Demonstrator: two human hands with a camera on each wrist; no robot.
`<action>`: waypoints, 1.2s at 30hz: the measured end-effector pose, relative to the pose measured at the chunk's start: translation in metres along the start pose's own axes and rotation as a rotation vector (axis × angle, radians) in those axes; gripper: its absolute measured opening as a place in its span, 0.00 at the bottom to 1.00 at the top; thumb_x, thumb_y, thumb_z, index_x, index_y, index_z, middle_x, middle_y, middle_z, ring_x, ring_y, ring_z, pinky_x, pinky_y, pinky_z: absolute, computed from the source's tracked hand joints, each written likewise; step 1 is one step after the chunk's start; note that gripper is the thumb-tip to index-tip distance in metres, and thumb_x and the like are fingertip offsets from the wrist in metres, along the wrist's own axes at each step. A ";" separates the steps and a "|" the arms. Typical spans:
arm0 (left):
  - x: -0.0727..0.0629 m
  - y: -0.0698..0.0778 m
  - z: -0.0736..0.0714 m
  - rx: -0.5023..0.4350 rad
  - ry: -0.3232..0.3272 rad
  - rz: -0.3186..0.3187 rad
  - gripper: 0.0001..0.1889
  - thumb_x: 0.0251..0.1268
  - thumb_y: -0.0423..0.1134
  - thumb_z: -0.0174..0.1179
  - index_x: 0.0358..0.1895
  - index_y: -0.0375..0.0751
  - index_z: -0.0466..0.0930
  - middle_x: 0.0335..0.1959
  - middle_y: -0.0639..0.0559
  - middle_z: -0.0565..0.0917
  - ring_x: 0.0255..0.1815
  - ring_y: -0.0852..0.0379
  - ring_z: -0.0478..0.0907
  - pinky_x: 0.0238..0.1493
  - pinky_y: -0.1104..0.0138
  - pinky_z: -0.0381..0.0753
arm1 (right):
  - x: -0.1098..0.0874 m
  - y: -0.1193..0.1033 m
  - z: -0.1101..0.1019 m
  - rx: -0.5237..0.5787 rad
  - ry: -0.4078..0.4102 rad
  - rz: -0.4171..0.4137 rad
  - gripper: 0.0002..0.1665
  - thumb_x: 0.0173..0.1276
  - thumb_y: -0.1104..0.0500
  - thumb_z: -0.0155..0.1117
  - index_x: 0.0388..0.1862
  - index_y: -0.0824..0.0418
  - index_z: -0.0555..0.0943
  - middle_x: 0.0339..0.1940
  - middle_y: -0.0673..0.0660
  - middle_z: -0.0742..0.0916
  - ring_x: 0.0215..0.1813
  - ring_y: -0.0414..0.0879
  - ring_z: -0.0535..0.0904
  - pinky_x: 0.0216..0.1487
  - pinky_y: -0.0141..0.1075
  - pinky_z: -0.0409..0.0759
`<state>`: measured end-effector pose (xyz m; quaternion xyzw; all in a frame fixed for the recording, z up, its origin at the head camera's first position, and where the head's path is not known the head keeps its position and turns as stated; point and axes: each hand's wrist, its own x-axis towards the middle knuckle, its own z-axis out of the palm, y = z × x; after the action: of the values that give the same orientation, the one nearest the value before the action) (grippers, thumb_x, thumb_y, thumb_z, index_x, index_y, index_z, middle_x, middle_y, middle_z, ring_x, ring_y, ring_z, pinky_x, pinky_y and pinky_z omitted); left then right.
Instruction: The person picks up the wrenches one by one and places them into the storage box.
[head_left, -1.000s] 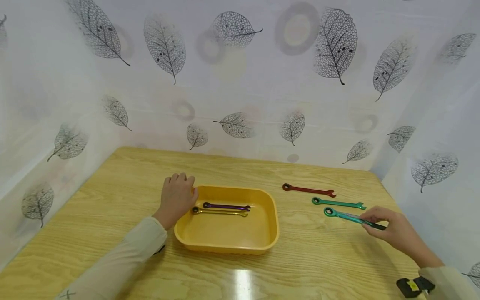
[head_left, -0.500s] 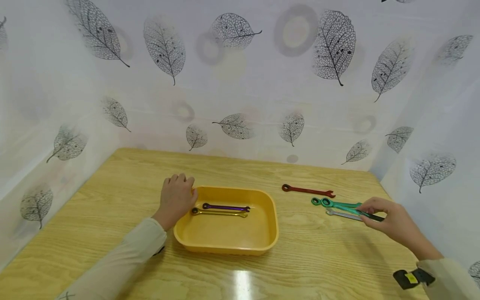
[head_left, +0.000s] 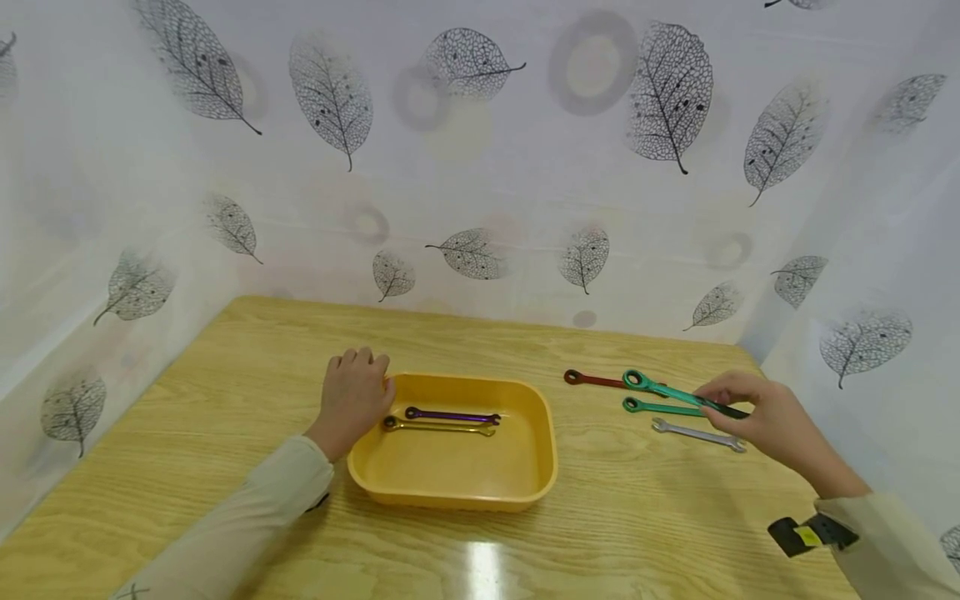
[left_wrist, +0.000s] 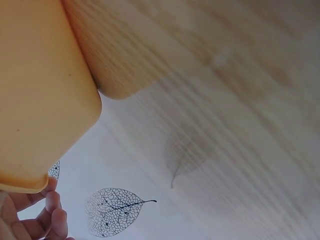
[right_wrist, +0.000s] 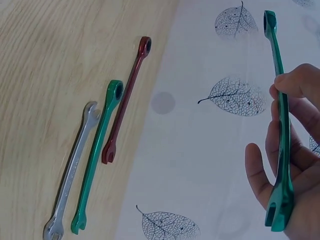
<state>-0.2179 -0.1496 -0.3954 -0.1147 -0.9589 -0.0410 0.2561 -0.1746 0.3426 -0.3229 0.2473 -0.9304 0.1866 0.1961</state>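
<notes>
Pinched between the thumb and fingers of my right hand (head_left: 776,425) is a green ratcheting wrench (head_left: 666,390) (right_wrist: 283,135), lifted above the table with its ring end pointing left. Below it lie a second green wrench (head_left: 663,407) (right_wrist: 97,157) and a silver open-ended wrench (head_left: 697,433) (right_wrist: 72,170). A red wrench (head_left: 596,380) (right_wrist: 127,100) lies farther back, partly covered by the held one in the head view. My left hand (head_left: 351,400) (left_wrist: 35,215) grips the back left rim of a yellow tray (head_left: 457,492) (left_wrist: 45,90). Inside are a purple wrench (head_left: 453,414) and a gold wrench (head_left: 438,427).
The wood-grain table (head_left: 637,533) runs back to a white leaf-print curtain (head_left: 480,183), which also hangs along both sides. A strap with a black device (head_left: 795,536) is on the right wrist.
My right hand has moved back and slightly left with the green wrench, rising over the other green and red wrenches. The silver wrench has come into view. My left hand stays on the tray.
</notes>
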 end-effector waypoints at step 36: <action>-0.001 0.000 -0.001 -0.004 0.003 -0.004 0.08 0.55 0.40 0.61 0.32 0.38 0.79 0.29 0.42 0.79 0.32 0.45 0.75 0.40 0.53 0.74 | 0.066 -0.072 0.018 0.092 -0.079 -0.073 0.10 0.54 0.67 0.69 0.34 0.53 0.85 0.28 0.43 0.82 0.30 0.31 0.71 0.37 0.36 0.80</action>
<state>-0.2169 -0.1497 -0.3949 -0.1131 -0.9587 -0.0438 0.2574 -0.1943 0.2511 -0.2897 0.2969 -0.9182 0.2119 0.1545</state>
